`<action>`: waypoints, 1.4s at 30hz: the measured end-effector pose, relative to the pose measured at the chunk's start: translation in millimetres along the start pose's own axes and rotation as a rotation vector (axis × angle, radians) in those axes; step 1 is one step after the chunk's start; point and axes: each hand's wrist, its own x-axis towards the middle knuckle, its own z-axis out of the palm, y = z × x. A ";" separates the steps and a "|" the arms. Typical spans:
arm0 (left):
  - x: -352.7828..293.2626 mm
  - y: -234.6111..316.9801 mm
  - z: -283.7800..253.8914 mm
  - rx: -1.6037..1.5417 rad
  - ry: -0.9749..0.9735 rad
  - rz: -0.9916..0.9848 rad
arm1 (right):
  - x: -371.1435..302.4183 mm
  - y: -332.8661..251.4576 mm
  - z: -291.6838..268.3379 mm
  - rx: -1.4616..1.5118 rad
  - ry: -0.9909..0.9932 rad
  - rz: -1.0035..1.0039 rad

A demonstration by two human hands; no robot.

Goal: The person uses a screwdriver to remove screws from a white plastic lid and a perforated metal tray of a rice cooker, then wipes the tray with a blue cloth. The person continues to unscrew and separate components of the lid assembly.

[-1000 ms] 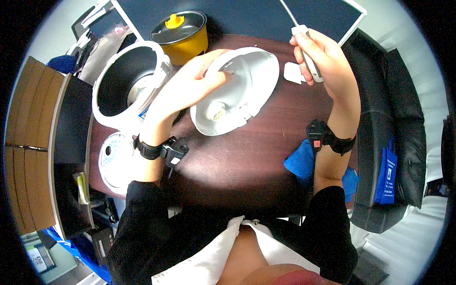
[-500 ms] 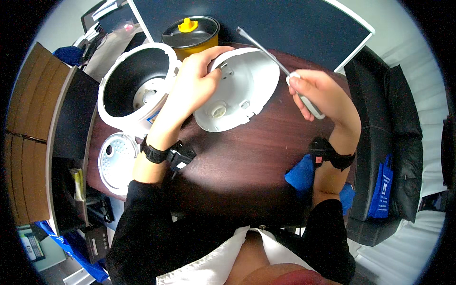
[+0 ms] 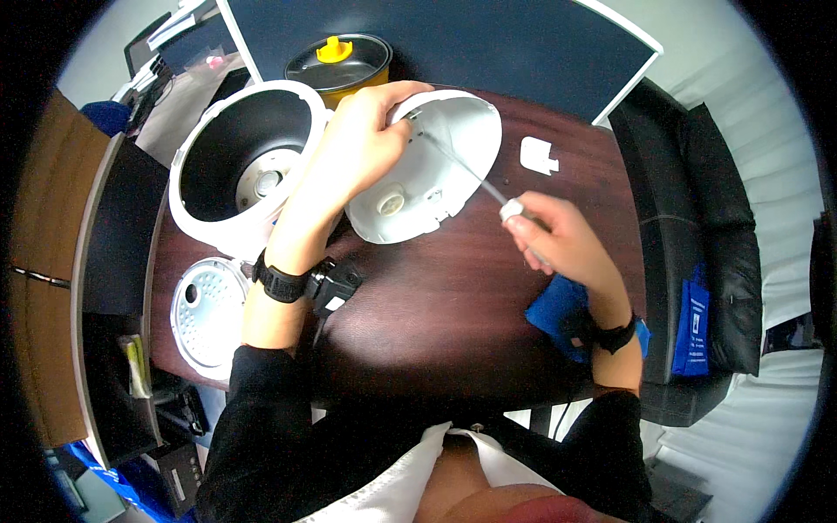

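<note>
My left hand (image 3: 366, 139) grips the upper left edge of a white plastic rice cooker lid (image 3: 445, 170), its hollow inner side facing me. Closed round a screwdriver (image 3: 478, 177) is my right hand (image 3: 554, 234); the metal shaft points up and left into the lid's hollow, its tip near my left fingers. Whether the tip touches the plastic I cannot tell. Left of the lid stands the open white rice cooker body (image 3: 196, 209) with a dark inside. A round perforated inner lid plate (image 3: 209, 318) lies in front of it.
Behind the cooker is a dark inner pot (image 3: 362, 74) with yellow sides and a yellow piece on it. A small white plastic piece (image 3: 539, 155) lies at the right. A blue cloth (image 3: 558, 318) is under my right forearm. A dark divider panel (image 3: 453, 44) borders the table's back.
My right hand has moved down and left, bringing the screwdriver's shaft into the lid's hollow. The small white piece at the right has come into sight. My left hand keeps its hold.
</note>
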 end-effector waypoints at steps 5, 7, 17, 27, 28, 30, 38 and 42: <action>-1.8 3.1 -0.3 -0.007 0.005 -0.005 | 11.1 14.0 14.6 0.117 0.004 0.017; -2.7 4.8 -0.4 0.036 0.010 -0.009 | 12.5 17.6 15.6 0.114 -0.014 0.023; -0.7 0.1 6.2 0.012 0.116 -0.034 | 3.3 17.1 18.6 0.357 -0.015 0.062; -0.5 2.8 17.8 0.039 0.118 -0.034 | -3.8 13.5 20.1 0.401 -0.087 0.095; 0.0 3.0 17.6 0.029 0.116 -0.039 | -4.1 13.0 20.2 0.401 -0.084 0.103; -0.5 3.1 18.3 0.005 0.110 -0.053 | -5.1 13.7 21.0 0.401 -0.079 0.125; -0.3 8.4 6.2 -0.076 -0.075 -0.035 | -3.1 18.9 21.7 0.402 -0.076 0.132; -2.7 0.1 9.7 -0.292 -0.174 -0.002 | -6.3 14.6 19.3 0.358 -0.062 0.150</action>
